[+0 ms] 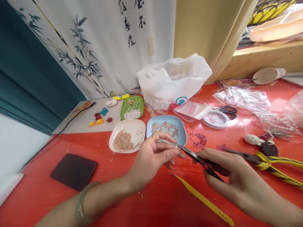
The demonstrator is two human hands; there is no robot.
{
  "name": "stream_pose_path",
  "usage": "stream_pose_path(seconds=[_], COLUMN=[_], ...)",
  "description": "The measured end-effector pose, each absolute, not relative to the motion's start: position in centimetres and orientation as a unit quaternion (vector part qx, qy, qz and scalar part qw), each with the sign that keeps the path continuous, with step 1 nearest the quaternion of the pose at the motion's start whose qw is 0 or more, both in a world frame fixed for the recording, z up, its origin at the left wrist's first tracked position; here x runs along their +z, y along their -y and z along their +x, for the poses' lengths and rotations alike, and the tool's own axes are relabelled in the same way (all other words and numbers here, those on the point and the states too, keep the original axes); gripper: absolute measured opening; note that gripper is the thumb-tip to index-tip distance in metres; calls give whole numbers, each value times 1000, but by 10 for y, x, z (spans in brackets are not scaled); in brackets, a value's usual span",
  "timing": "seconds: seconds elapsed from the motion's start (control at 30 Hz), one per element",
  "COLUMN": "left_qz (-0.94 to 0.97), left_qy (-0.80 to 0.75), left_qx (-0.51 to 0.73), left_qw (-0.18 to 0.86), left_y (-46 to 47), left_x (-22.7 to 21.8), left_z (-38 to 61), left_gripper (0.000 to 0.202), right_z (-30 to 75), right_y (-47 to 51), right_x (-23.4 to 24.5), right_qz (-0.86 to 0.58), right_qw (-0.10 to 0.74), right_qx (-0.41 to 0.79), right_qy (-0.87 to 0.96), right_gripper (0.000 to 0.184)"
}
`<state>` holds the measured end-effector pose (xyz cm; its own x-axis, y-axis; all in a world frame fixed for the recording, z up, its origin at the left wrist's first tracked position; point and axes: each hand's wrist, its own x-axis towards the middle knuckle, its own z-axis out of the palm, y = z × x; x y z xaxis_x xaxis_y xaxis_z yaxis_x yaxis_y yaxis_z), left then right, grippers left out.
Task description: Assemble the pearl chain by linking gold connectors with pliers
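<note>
My left hand (153, 154) is closed in a pinch, thumb against fingertips, around a tiny piece too small to name. In my right hand (234, 176) are black-handled pliers (195, 156), their jaws pointing left and meeting the piece at my left fingertips. Just behind the fingers stands a blue dish (183, 134) with gold chain or beads in it. Left of it is a cream dish (113, 132) holding small gold beads (123, 142). Yellow tweezers (203, 200) lie on the red table below my hands.
At the back are a white plastic bag (175, 82) and a green tray (141, 108) with white beads. Yellow-handled pliers (262, 162), black scissors (233, 110) and clear packets (241, 96) lie at right. A dark flat pad (73, 171) lies at left.
</note>
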<state>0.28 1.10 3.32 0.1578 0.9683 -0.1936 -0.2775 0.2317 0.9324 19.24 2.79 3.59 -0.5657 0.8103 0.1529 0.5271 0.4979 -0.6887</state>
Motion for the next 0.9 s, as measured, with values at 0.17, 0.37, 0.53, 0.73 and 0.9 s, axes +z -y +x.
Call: stream_pose_path(seconds=[0.17,0.37,0.53,0.73,0.9], left_qz=[425,442,461,476,461], left_qy=[-411,-415,-385,-343,-346], left_qx=[473,473,490,489,482], left_qw=[653,639,632,645,660], left_y=[-12,-11,-8,-7,-6], left_x=[38,40,39,36,37], left_z=[1,2,0,-1,1], left_gripper=[15,16,19,27,20], right_z=[191,199,215,235,240], right_y=[-30,-32,-38,-25,-11], right_x=[42,35,25,20,5], right_qz=[-421,-466,-479,-402,-377], right_qw=[240,228,204,127,88], right_qx=[363,410,378,219,128], right_qy=[796,750,765,880,913], right_gripper=[25,38,37,37,31])
